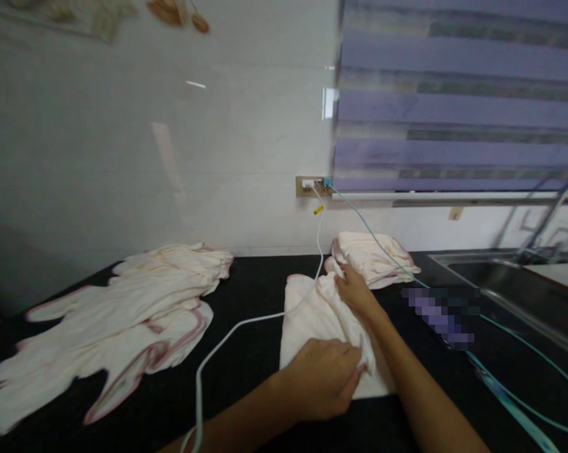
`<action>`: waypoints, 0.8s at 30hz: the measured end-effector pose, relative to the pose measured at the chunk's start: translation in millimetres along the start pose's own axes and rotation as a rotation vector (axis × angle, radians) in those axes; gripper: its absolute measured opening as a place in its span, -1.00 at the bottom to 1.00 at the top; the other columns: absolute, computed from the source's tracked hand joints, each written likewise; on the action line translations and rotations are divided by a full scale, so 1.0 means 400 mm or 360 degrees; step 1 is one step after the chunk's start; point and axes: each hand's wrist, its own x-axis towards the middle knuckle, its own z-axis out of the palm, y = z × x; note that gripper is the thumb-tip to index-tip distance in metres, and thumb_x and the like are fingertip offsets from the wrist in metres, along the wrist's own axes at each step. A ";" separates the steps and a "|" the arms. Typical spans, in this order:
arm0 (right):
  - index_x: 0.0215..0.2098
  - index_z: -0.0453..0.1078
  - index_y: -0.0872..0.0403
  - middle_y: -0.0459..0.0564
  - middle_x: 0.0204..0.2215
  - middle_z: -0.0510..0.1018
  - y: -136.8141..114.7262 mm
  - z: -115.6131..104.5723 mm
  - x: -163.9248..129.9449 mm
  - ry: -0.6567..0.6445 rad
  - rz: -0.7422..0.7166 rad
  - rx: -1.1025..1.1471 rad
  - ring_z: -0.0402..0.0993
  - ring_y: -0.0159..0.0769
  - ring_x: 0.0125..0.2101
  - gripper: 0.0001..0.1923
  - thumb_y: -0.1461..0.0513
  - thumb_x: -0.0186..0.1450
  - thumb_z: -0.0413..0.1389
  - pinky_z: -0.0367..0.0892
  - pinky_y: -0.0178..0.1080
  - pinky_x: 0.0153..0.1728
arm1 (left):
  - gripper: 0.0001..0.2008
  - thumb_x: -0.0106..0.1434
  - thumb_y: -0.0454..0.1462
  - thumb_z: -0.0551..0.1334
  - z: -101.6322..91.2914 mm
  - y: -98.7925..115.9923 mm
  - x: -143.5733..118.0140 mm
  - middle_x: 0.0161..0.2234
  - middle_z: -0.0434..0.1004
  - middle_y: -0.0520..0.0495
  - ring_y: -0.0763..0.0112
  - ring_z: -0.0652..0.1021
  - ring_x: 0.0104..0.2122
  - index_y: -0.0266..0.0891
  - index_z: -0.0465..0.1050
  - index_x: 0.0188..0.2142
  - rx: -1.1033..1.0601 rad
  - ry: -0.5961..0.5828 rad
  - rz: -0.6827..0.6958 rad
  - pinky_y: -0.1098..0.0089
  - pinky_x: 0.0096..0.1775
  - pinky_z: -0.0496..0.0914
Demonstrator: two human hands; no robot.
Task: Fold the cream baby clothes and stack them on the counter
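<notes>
A white cloth [302, 314] with pinkish edging lies partly folded on the black countertop [250, 296]. My left hand [324, 377] is closed on its near right edge, pinching a bunched fold. Farther back, my right hand [352, 286] grips the same cloth at its far corner, fingers closed round the fabric. Between the two hands the fabric is lifted and creased. Just behind my right hand sits a folded stack of similar white cloths [378, 258]. A loose, crumpled pile of white cloths [109, 327] spreads over the left side of the counter.
A white cable [239, 324] runs from the wall socket [314, 186] across the cloth and past my left forearm. A teal cable [368, 229] leads to a blurred-out device [439, 318] on the right. The metal sink [501, 283] and tap [555, 207] stand at far right.
</notes>
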 end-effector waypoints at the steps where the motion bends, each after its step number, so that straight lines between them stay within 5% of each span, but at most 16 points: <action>1: 0.04 0.39 0.14 0.17 -0.08 0.60 0.007 -0.013 0.002 0.0026 0.0015 0.0002 0.51 -0.17 -0.08 -0.68 0.26 0.37 -0.01 0.30 -0.20 -0.04 | -0.74 0.48 -0.17 -0.03 -0.001 0.010 0.017 -0.25 0.60 -0.14 0.16 0.61 -0.30 -0.19 0.38 -0.18 -0.0011 -0.0008 0.0022 0.26 -0.39 0.38; 8: 0.07 0.36 0.14 0.20 -0.15 0.60 0.057 -0.100 -0.021 0.0084 0.0279 -0.0308 0.52 -0.11 -0.11 -0.66 0.26 0.34 0.06 0.30 -0.19 -0.10 | -0.60 0.44 0.03 0.05 -0.014 0.042 0.125 -0.31 0.60 -0.16 0.15 0.60 -0.31 -0.20 0.44 -0.30 -0.0244 -0.0035 0.0112 0.29 -0.37 0.33; 13: 0.13 0.32 0.20 0.37 0.01 0.48 0.051 -0.142 -0.033 0.0130 0.0268 -0.0490 0.45 0.03 0.03 -0.53 0.20 0.29 0.15 0.28 -0.14 -0.02 | -0.64 0.48 -0.05 0.02 0.000 -0.048 0.123 -0.25 0.59 -0.12 0.25 0.56 -0.22 -0.22 0.44 -0.26 -0.0507 0.0284 -0.0224 0.29 -0.18 0.39; 18: 0.10 0.38 0.14 0.28 0.01 0.50 0.003 -0.075 -0.040 -0.0161 0.0028 -0.0408 0.45 -0.01 0.04 -0.61 0.17 0.34 0.10 0.27 -0.13 0.03 | -0.57 0.48 -0.13 0.03 0.091 -0.155 0.082 0.21 0.43 -0.28 0.03 0.38 0.24 -0.30 0.36 0.20 -0.0275 0.0317 -0.0414 0.04 0.24 0.23; 24: 0.20 0.34 0.17 0.40 0.27 0.31 -0.003 0.020 -0.064 -0.0450 0.0153 -0.0631 0.28 0.22 0.22 -0.45 0.01 0.38 0.07 0.17 0.12 0.16 | -0.43 0.51 -0.05 -0.07 0.154 -0.173 0.072 0.43 0.12 -0.19 -0.20 0.10 0.40 -0.25 0.20 0.38 -0.0031 0.0108 -0.0555 -0.17 0.34 0.03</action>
